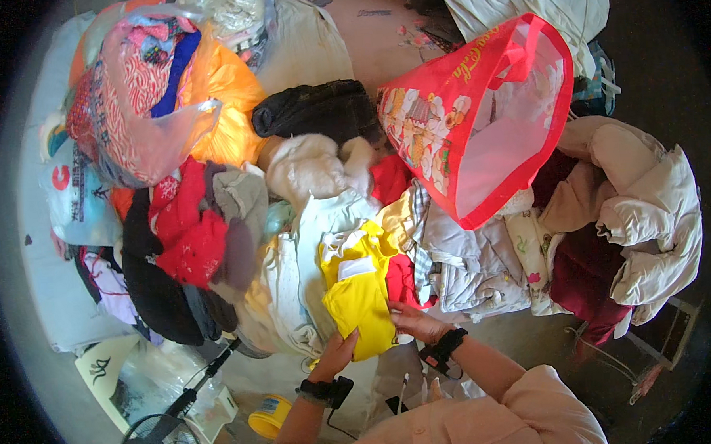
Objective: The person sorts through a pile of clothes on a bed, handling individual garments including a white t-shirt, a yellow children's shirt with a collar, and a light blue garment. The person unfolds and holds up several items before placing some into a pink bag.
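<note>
A yellow garment [359, 305] with white trim lies on the heap of clothes in front of me. My left hand [339, 352] is at its lower left edge, with the thumb over the cloth and the fingers partly hidden. On the other side, my right hand [416, 322] touches its right edge; its grip is not clear. Beyond the yellow garment are a pale folded garment [325, 214] and a fluffy cream item [305, 164]. A red garment [401, 279] lies to its right. Up and to the right, a red printed bag [434, 117] stands open at its mouth.
Plastic bags of cloth [141, 88] and an orange bag [218, 79] fill the upper left. Red [192, 235] and black garments [146, 273] lie at left, a cream padded garment [652, 209] at right. Below are a fan [163, 442] and a yellow tub [269, 416].
</note>
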Demonstrator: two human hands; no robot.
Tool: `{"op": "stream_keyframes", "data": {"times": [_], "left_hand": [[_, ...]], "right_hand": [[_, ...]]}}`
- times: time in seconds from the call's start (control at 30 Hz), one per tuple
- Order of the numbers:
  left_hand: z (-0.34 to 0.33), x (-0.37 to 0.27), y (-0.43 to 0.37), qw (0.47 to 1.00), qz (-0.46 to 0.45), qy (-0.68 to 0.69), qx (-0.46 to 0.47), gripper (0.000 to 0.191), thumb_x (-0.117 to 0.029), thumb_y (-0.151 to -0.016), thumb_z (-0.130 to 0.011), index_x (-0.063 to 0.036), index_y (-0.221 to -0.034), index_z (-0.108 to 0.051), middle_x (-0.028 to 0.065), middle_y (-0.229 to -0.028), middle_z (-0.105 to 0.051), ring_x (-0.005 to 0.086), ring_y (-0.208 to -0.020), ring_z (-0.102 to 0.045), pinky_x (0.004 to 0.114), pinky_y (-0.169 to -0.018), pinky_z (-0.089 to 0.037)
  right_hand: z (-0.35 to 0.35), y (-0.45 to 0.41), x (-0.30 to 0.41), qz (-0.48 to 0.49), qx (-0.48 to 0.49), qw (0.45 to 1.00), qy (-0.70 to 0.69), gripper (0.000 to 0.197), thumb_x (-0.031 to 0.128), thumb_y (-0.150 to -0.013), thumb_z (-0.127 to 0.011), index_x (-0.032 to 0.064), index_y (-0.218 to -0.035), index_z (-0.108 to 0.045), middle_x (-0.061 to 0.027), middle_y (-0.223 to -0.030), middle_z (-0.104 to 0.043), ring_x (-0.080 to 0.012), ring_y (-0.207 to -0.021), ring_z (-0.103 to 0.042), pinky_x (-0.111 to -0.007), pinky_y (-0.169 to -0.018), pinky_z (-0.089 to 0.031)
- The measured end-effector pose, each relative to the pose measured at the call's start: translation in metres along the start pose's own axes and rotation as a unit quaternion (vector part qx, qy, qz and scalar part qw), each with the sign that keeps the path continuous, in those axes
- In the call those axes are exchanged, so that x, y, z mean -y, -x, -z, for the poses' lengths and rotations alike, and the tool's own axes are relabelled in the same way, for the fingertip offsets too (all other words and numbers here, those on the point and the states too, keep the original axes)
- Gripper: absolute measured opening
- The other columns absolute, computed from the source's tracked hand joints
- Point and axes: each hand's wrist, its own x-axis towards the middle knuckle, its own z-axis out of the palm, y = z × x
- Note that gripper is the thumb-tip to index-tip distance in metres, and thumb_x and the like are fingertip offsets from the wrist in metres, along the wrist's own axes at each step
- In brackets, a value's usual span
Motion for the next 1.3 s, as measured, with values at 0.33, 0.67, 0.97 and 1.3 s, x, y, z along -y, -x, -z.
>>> {"op": "stream_keyframes", "data": {"times": [0.33, 0.67, 0.97, 1.3], "left_hand": [[-0.021, -0.04, -0.05, 0.973, -0.053, -0.191, -0.115, 0.045, -0.031, -0.09, -0.046, 0.001, -0.121, -0.04, 0.0183, -0.104, -0.057, 0.0305, -0.094, -0.055, 0.038, -0.081, -0.042], [-0.065, -0.134, -0.105, 0.739, -0.192, -0.582, -0.28, 0.072, -0.025, -0.064, -0.076, 0.0021, -0.121, -0.04, 0.02, -0.107, -0.055, 0.0369, -0.103, -0.05, 0.041, -0.088, -0.04], [-0.053, -0.109, -0.143, 0.839, -0.258, -0.46, -0.131, 0.033, -0.005, -0.061, -0.072, 0.0, -0.089, -0.056, 0.0148, -0.088, -0.056, 0.0321, -0.084, -0.054, 0.038, -0.073, -0.044], [-0.066, -0.127, -0.158, 0.81, -0.261, -0.52, -0.067, 0.025, -0.003, -0.069, -0.065, -0.0008, -0.092, -0.058, 0.0134, -0.115, -0.05, 0.031, -0.1, -0.052, 0.035, -0.084, -0.043]], "right_hand": [[0.027, -0.028, 0.0, 0.215, -0.222, 0.933, 0.185, 0.037, 0.009, -0.086, -0.056, 0.0032, -0.119, -0.04, -0.008, -0.103, -0.056, -0.0134, -0.089, -0.055, -0.026, -0.075, -0.045], [0.044, 0.004, 0.001, 0.168, -0.297, 0.889, 0.304, 0.043, 0.01, -0.078, -0.062, 0.0015, -0.115, -0.043, -0.0164, -0.1, -0.056, -0.0286, -0.089, -0.057, -0.035, -0.078, -0.045], [0.067, 0.004, 0.041, 0.339, -0.304, 0.856, 0.244, 0.056, 0.01, -0.075, -0.064, -0.001, -0.123, -0.038, -0.0222, -0.113, -0.048, -0.0354, -0.106, -0.047, -0.039, -0.091, -0.038], [0.067, 0.001, 0.054, 0.342, -0.311, 0.841, 0.282, 0.062, 0.014, -0.074, -0.066, -0.0012, -0.125, -0.035, -0.0196, -0.117, -0.045, -0.0332, -0.109, -0.043, -0.038, -0.095, -0.035]]}}
